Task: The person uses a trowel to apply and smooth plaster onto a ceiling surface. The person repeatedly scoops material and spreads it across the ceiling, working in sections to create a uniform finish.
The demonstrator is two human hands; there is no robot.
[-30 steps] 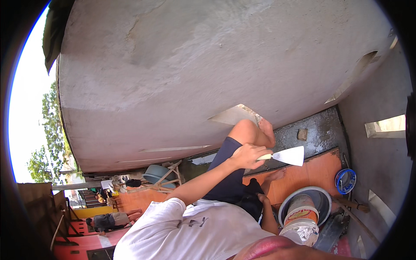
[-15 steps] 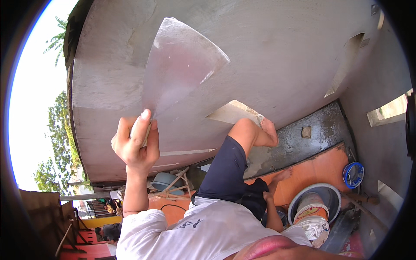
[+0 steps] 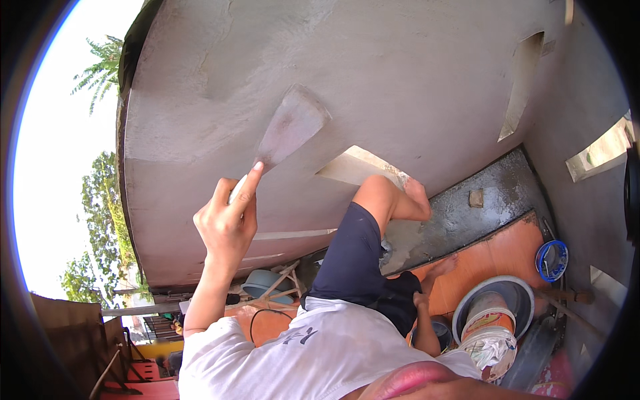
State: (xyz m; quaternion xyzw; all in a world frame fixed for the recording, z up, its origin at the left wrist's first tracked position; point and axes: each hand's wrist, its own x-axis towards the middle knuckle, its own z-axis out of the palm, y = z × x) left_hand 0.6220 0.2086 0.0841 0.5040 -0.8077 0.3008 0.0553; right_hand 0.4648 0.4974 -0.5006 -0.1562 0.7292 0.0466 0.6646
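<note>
My left hand [image 3: 230,207] is closed around the pale handle of a putty knife [image 3: 293,127], with one finger stretched along the base of the blade. The wide, dusty metal blade lies against or very near the grey plastered wall [image 3: 413,87]; I cannot tell if it touches all along its edge. Smooth and rougher patches show on the plaster around it. Low on the right, my right hand [image 3: 421,301] rests by the dark shorts over my bent leg. Its fingers are too small and partly hidden to make out.
Slanted openings, one of them [image 3: 360,167] near my knee, cut through the wall. To the right stand a grey basin [image 3: 527,303] with a white bucket [image 3: 490,333] and a blue-rimmed round container [image 3: 552,260]. A small block [image 3: 476,198] lies on the wet grey floor strip.
The putty knife has moved away from me to the wall, its blade now looking smaller. My left hand has shifted slightly right. The right hand stays by my leg.
</note>
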